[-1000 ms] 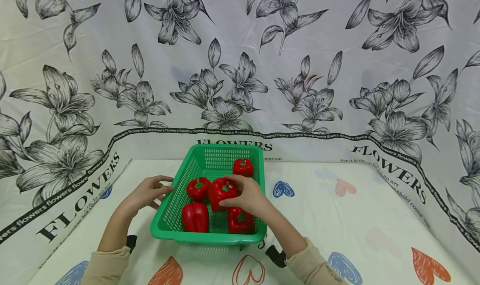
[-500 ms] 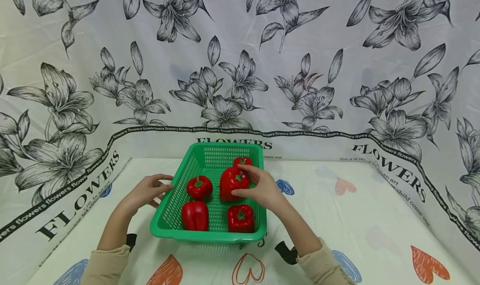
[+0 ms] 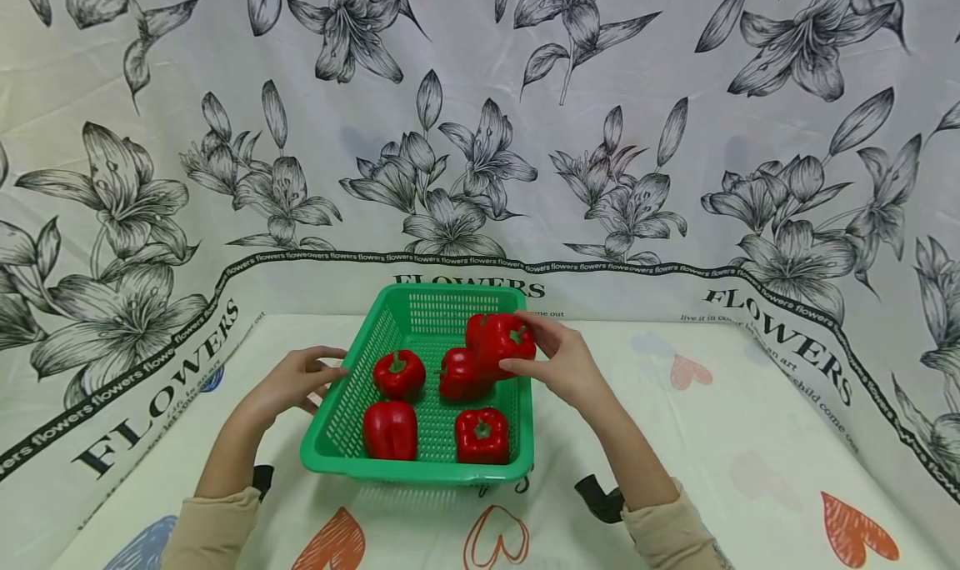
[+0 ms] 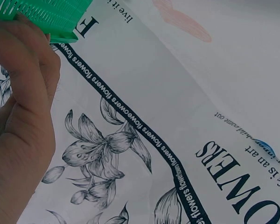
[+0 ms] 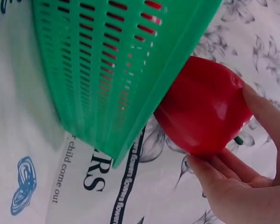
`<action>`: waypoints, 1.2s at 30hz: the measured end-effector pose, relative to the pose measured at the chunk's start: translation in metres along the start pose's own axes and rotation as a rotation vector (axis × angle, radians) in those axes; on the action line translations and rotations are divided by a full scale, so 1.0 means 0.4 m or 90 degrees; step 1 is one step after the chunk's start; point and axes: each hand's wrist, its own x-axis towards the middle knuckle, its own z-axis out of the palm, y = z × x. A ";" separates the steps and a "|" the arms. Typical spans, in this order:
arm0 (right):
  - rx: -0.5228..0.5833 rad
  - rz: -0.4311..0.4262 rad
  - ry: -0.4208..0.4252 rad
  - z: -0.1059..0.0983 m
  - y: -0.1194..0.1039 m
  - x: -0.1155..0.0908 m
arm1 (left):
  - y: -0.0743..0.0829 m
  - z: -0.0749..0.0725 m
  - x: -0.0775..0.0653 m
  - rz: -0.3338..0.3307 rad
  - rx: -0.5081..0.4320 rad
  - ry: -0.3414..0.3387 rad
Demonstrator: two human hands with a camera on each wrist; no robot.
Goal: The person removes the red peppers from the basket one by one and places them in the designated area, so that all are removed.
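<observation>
A red bell pepper (image 3: 501,345) is pinched between the thumb and fingers of my right hand (image 3: 558,357), raised at the right rim of a green plastic basket (image 3: 416,472). From the right wrist, the held pepper (image 5: 205,107) shows beside the basket's rim, stem toward the palm. Inside the basket lie several more red peppers, among them a left one (image 3: 399,376), a front left one (image 3: 390,431), a front right one (image 3: 482,437) and a middle one (image 3: 459,377). Behind the held pepper, another is partly hidden. My left hand (image 3: 296,382) rests its fingertips at the basket's left rim.
The basket stands on a pale cloth (image 3: 675,437) printed with hearts. At the back and sides hangs a white curtain (image 3: 622,70) with black flower drawings and lettering. A black wrist strap (image 3: 600,499) shows by the right forearm.
My right hand has lifted the pepper from the basket's middle toward its right rim, turning it on the way. The middle pepper beneath has come into view. My left hand stays put.
</observation>
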 end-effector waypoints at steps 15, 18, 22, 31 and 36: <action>-0.017 0.054 0.081 -0.102 0.045 -0.022 | 0.000 -0.001 0.000 0.002 0.003 0.000; -0.023 0.068 0.092 -0.117 0.058 -0.029 | -0.003 -0.002 0.002 0.000 0.003 -0.001; -0.034 0.084 0.098 -0.131 0.074 -0.034 | -0.005 -0.001 0.002 -0.004 0.007 0.000; -0.060 0.133 0.113 -0.145 0.116 -0.035 | -0.003 -0.001 0.001 -0.001 0.011 0.001; -0.074 0.153 0.116 -0.150 0.145 -0.036 | -0.002 -0.001 0.000 0.000 0.005 0.000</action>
